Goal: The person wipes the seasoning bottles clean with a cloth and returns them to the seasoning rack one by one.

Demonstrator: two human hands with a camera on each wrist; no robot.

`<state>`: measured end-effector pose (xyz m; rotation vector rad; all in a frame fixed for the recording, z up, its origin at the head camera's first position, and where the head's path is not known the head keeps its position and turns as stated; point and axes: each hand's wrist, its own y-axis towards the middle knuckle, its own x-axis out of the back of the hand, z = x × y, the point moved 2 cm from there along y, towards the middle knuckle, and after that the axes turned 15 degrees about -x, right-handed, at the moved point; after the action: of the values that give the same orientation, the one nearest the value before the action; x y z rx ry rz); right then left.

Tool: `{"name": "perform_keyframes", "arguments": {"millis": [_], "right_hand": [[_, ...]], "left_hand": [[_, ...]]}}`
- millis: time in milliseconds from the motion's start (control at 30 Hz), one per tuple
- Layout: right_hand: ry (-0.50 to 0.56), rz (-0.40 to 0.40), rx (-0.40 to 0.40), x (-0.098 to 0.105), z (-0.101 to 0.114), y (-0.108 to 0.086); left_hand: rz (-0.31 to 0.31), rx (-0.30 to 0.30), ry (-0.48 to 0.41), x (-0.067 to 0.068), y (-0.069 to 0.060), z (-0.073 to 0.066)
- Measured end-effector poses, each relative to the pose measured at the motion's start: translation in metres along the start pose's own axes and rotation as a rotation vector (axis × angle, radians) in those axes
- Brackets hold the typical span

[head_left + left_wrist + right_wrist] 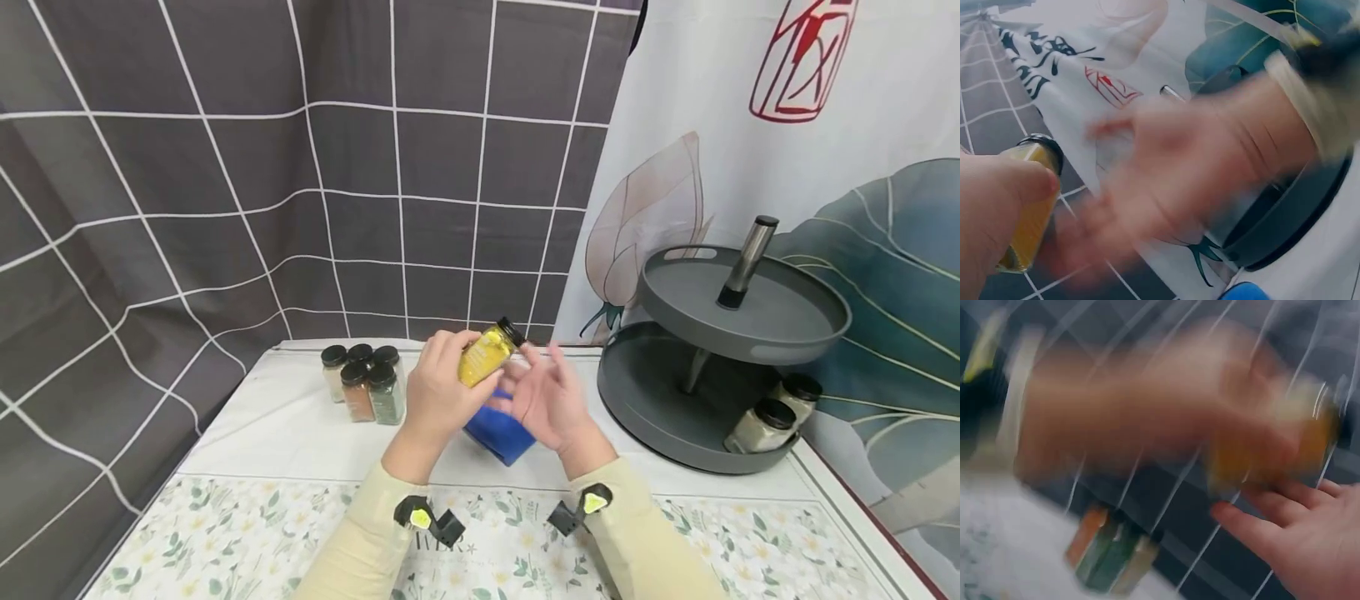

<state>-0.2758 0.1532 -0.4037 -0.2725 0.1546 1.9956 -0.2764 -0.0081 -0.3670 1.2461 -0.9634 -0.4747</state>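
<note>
White worktop [270, 442] is showing floral print [225, 533] along near side. Five black-capped jars [360, 396] are standing upright at far left, clustered together. Blue item [504, 440] is lying around middle, partly hidden. Two-tier grey tray [663, 433] is standing at right, well apart from jars.

L hand [1241, 387] (blurred) grips yellow-orange btl [1315, 439]; R hand [1310, 531] below.

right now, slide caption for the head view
Left hand gripping a tilted, yellow-filled, black-capped jar, right hand open beside it
</note>
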Motion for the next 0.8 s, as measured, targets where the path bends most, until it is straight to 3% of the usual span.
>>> {"name": "perform_keyframes", "arguments": {"millis": [33,67,100,167,267,333,400,467,567,667,800], "right_hand": [[0.110,0.015,0.034,-0.001,0.010,-0.004],[0.148,-0.009,0.065,-0.002,0.017,-0.007],[0.116,-0.070,0.079,-0.003,0.023,-0.009],[-0.042,-0.227,0.052,-0.003,0.030,-0.012],[-0.289,-0.403,0.010,0.007,0.037,-0.016],[-0.509,-0.511,0.046,0.021,0.043,-0.022],[-0.728,-0.648,0.096,0.039,0.050,-0.032],[-0.923,-0.801,0.120,0.059,0.056,-0.047],[-1.084,-0.922,0.086,0.087,0.057,-0.071],[-1.174,-0.959,0.024,0.112,0.051,-0.096],[-1.249,-0.941,-0.074,0.142,0.039,-0.119]], "left_hand": [[0.021,-0.022,-0.008,-0.002,-0.001,0.000],[0.039,-0.044,-0.019,-0.004,-0.001,0.000],[0.062,-0.067,-0.030,-0.006,-0.001,-0.001],[0.129,-0.087,-0.045,-0.011,-0.003,-0.003],[0.285,-0.049,-0.074,-0.014,-0.004,-0.006],[0.397,0.036,-0.088,-0.011,-0.003,-0.002],[0.460,0.153,-0.100,-0.002,-0.001,0.006],[0.453,0.260,-0.100,0.012,0.001,0.019],[0.362,0.363,-0.086,0.036,-0.003,0.039],[0.313,0.368,-0.065,0.054,-0.013,0.058],[0.332,0.355,-0.045,0.069,-0.028,0.076]]}}
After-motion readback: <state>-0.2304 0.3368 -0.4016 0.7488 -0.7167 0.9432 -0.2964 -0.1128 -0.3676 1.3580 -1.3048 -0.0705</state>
